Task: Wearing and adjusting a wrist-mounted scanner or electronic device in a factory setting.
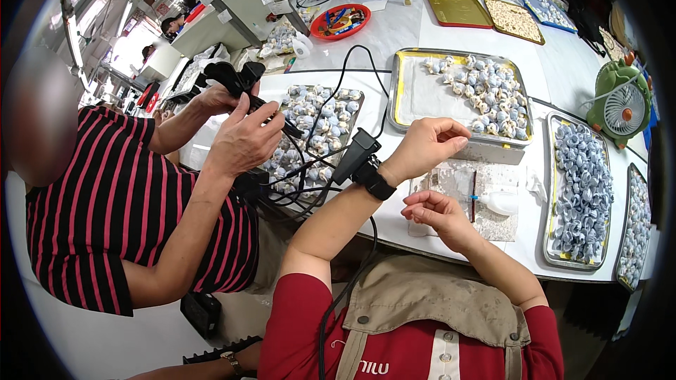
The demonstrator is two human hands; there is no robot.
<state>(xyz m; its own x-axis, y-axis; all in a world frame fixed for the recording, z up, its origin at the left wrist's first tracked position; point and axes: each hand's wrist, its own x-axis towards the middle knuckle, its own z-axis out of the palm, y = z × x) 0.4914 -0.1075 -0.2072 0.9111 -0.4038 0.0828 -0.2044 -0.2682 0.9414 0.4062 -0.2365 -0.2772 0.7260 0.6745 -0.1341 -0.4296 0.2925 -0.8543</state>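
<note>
My left hand [427,146] is raised in front of a tray [415,109] of small blue-and-white figurine pieces [493,91]. Its fingers bend loosely, with a gap to the thumb and nothing visible between them. A black strapped device [372,177] with a cable sits on that wrist. Lower down, my right hand [443,219] hovers over the near edge of a stained work board [429,181], fingers half curled, apparently holding nothing. On the board lie a thin brown stick [474,186] and a white squeeze bottle [498,203] with a blue tip.
At left, a person in a striped shirt [134,218] handles a black device [236,77] with tangled cables [303,169]. Another piece-filled tray [355,109] lies beneath the cables. Blue parts fill a right-hand tray [553,239], near a green fan [623,102]. A red basket [362,28] stands farther back.
</note>
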